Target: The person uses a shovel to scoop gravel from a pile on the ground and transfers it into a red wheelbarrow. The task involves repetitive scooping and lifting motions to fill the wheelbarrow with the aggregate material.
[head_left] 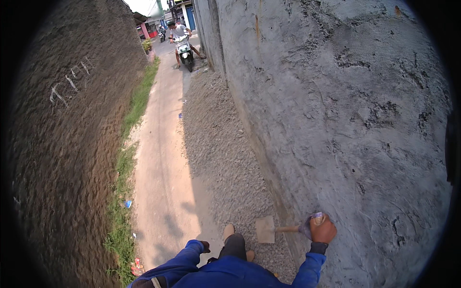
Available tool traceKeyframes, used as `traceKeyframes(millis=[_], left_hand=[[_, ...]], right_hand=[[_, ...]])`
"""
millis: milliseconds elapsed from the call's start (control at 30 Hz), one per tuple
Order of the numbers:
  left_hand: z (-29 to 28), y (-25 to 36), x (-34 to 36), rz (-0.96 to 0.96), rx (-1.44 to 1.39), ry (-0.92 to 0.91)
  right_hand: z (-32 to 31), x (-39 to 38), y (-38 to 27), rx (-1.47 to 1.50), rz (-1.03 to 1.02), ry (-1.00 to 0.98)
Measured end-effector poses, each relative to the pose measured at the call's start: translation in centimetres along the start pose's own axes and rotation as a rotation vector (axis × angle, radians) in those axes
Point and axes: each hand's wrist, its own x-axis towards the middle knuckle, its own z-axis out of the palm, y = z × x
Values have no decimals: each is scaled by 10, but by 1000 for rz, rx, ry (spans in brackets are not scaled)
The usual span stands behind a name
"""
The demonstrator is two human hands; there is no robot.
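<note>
My right hand (322, 229) is closed on the grip of a shovel, beside the grey wall at the lower right. The shovel's flat blade (264, 230) rests on grey gravel (221, 158), and its wooden shaft runs right toward my hand. My left hand (205, 246) hangs at the end of a blue sleeve near my dark-trousered leg; I cannot make out its fingers. One light boot (228, 231) is on the ground just left of the blade.
A rough dark wall (72, 144) and grassy strip (125, 211) line the left, a grey wall (336, 105) the right. A narrow path (161, 158) runs beside the gravel to a person on a white scooter (184, 50), with a distant motorbike (162, 34) behind.
</note>
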Motion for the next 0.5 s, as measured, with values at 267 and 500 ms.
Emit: traceKeyframes(millis=[267,500], left_hand=[[-3,-41,3,-137,-419,236],[-139,155,55,587,-562,452]], right_hand=[[3,8,-1,-31,54,-19],[-5,24,16,108,-30,-85]])
